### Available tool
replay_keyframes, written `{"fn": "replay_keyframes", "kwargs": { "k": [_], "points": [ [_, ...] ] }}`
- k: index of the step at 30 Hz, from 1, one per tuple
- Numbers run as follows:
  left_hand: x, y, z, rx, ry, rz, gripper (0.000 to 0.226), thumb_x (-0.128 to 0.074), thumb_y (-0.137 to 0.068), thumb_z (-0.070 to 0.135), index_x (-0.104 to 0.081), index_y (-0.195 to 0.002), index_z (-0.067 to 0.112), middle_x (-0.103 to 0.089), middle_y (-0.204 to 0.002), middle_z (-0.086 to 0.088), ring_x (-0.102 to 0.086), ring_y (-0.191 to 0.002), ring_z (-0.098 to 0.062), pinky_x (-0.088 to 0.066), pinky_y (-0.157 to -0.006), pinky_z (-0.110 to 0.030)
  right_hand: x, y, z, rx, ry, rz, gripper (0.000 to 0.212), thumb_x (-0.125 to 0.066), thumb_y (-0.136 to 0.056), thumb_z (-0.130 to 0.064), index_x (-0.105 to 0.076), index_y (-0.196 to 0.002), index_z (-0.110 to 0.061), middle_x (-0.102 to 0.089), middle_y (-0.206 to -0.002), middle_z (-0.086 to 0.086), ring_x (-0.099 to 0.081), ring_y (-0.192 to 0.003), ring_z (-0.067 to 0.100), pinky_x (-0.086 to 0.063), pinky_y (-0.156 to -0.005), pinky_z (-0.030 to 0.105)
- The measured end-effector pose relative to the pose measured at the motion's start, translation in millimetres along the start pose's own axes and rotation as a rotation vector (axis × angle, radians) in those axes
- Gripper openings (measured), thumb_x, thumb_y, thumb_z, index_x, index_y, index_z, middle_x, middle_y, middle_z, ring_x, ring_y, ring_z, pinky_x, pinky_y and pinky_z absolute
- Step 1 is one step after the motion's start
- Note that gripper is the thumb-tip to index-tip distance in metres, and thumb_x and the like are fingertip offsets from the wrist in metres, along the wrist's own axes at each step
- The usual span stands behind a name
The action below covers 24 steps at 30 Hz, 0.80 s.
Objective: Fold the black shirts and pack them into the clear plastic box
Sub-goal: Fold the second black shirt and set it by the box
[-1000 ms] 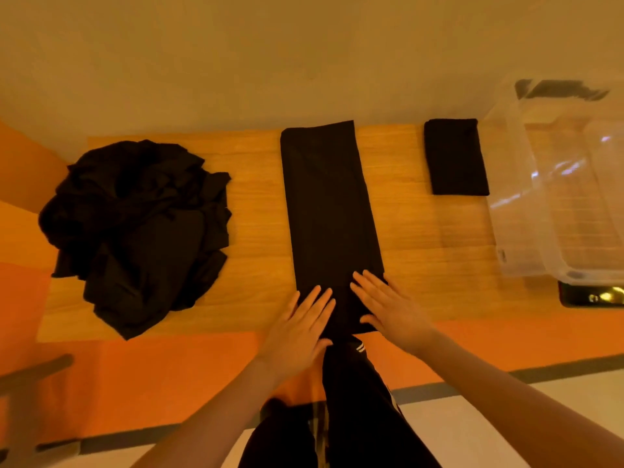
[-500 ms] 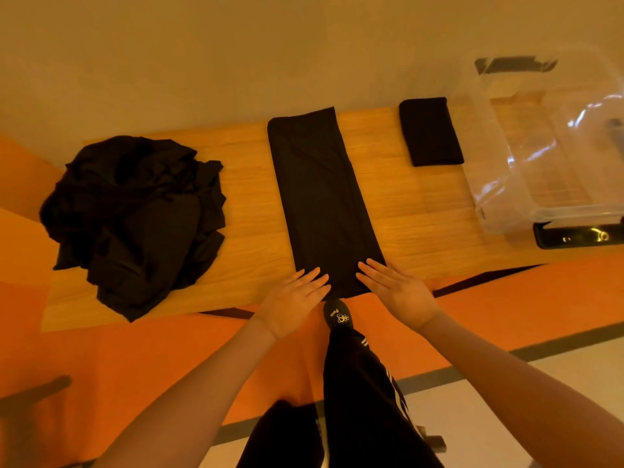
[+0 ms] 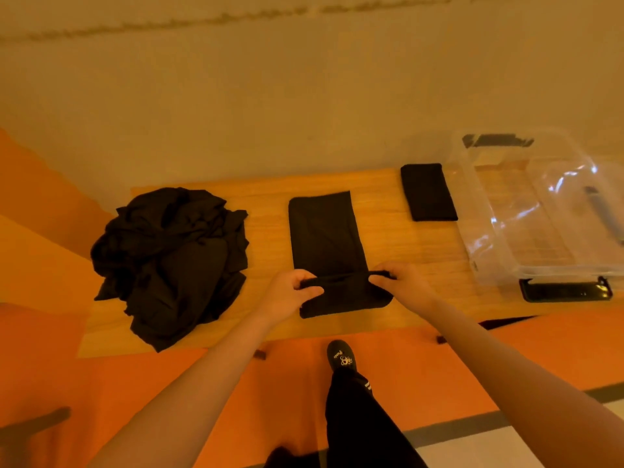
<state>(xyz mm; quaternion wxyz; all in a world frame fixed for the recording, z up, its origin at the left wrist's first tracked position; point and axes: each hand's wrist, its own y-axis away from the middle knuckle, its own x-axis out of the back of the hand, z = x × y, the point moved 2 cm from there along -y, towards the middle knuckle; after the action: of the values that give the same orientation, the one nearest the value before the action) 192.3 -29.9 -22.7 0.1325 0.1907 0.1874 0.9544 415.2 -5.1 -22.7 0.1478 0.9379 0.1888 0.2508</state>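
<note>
1. The near edge of the black shirt [image 3: 326, 238] is being pinched by the fingers [image 3: 305, 287] of the left hand [image 3: 290, 292] and of the right hand [image 3: 401, 282], one at each corner.
2. That edge is being held lifted above the wooden surface [image 3: 405, 244], while the shirt's far part is lying flat.
3. A folded shirt [image 3: 428, 192] is lying just beside the clear plastic box [image 3: 479, 238], at the right.
4. A pile of unfolded shirts [image 3: 172, 261] is lying at the left.
</note>
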Motion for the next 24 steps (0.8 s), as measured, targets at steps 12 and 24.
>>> {"fn": "replay_keyframes", "kwargs": {
  "k": [12,24],
  "points": [
    [54,-105,21,0.158,0.084,0.2,0.017,-0.052,-0.093,0.027,-0.067,-0.086,0.022,-0.068,-0.095,-0.009,-0.064,-0.093,-0.026,-0.051,-0.085,-0.042,43,-125,-27,-0.127,-0.16,-0.173,0.025,-0.052,-0.092,-0.009,-0.059,-0.097,-0.031,-0.063,-0.098,-0.01,-0.059,-0.094,0.005,-0.049,-0.073,0.018],
    [60,-208,-2,0.272,0.102,0.516,0.029,-0.046,-0.097,0.023,-0.049,-0.067,0.021,-0.048,-0.065,0.005,-0.046,-0.06,-0.005,-0.037,-0.05,-0.01,36,-254,-3,-0.078,0.163,-0.013,0.01,-0.054,-0.092,-0.027,-0.058,-0.088,-0.019,-0.053,-0.083,-0.007,-0.053,-0.077,0.01,-0.037,-0.059,0.015]
  ]
}}
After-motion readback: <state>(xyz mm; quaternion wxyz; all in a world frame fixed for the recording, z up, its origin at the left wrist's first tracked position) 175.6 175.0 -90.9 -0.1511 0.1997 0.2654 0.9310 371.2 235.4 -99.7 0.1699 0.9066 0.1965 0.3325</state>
